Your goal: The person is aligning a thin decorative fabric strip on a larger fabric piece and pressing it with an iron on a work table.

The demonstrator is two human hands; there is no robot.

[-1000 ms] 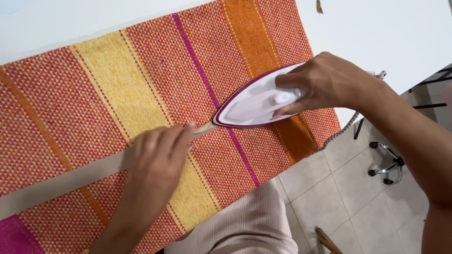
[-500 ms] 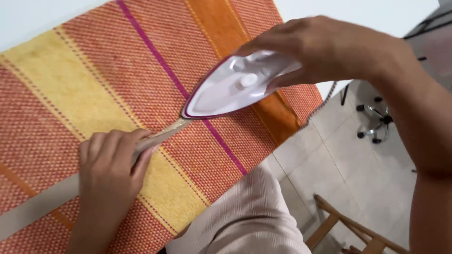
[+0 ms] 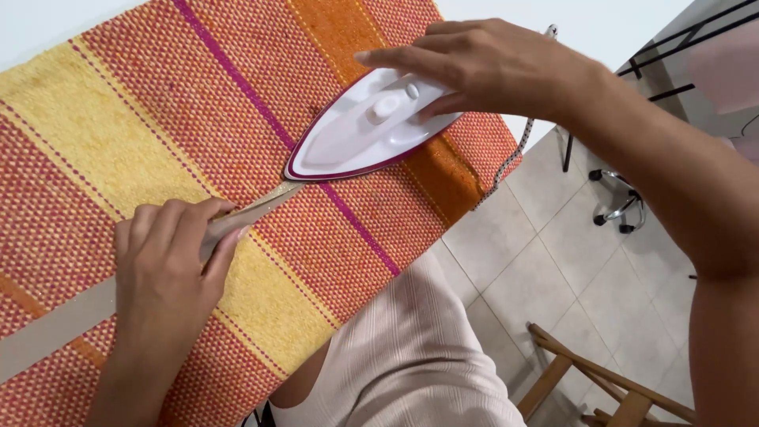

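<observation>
A: Where does the strip sit?

B: The beige fabric strip [image 3: 71, 320] runs across the striped woven cloth [image 3: 158, 103], from the near left up to the iron [image 3: 368, 126]. The left hand [image 3: 170, 265] has its fingers together, pressing the strip flat just short of the iron's tip.

A: And the iron?

B: The right hand [image 3: 482, 67] is closed on its handle. Best to keep the strip taut and those fingers clear of the soleplate.
</observation>
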